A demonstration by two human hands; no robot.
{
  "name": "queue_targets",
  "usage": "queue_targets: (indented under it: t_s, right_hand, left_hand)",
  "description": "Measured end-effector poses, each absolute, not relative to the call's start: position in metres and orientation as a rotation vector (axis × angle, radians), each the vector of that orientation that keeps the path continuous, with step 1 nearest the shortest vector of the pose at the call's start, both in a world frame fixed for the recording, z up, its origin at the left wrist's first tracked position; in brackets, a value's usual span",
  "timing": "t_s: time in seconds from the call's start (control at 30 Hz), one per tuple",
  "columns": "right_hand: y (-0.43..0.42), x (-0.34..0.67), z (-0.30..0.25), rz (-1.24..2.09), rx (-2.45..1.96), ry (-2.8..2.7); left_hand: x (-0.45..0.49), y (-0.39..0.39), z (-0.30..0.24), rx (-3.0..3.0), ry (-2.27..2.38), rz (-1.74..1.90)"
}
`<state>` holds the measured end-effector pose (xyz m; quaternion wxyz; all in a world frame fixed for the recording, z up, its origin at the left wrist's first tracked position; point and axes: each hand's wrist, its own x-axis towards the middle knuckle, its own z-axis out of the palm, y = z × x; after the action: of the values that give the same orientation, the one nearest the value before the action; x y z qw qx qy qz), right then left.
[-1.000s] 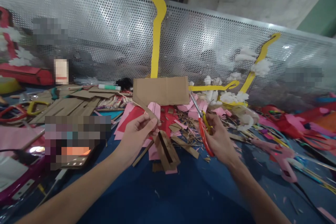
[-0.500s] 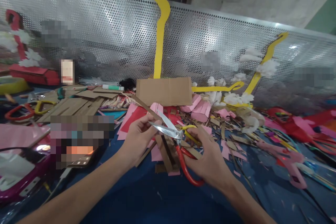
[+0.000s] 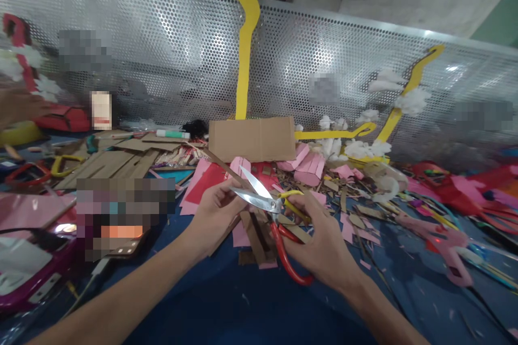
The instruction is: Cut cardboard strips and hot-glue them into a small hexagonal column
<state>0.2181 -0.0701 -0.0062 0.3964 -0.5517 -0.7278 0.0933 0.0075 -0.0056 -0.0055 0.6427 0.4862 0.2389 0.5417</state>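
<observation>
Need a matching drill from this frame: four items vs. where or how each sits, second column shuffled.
1 scissors
2 cardboard strip
3 cardboard sheet
4 tall yellow cutout

A pinched in left hand
B standing on edge behind the pink scraps
C reaching above the perforated panel
D blades open, in right hand

Pairs: 1-D, 2-A, 3-B, 4-C

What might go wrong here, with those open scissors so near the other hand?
The open blades of the scissors in the right hand sit right against the fingers of the left hand, so closing them might nick a finger. The cardboard strip that hand pinches is thin and long; it may bend and the cut wander. Any piece cut off could vanish among the scraps below.
</observation>
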Motion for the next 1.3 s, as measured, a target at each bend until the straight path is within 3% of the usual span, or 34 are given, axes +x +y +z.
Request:
queue_targets:
  t_s: [1.3]
  right_hand:
    - [-0.069, 0.2168, -0.0107, 0.249, -1.373, -1.861]
  left_hand:
    - [0.0043, -0.0022, -0.0115, 1.209, 0.572, 1.197]
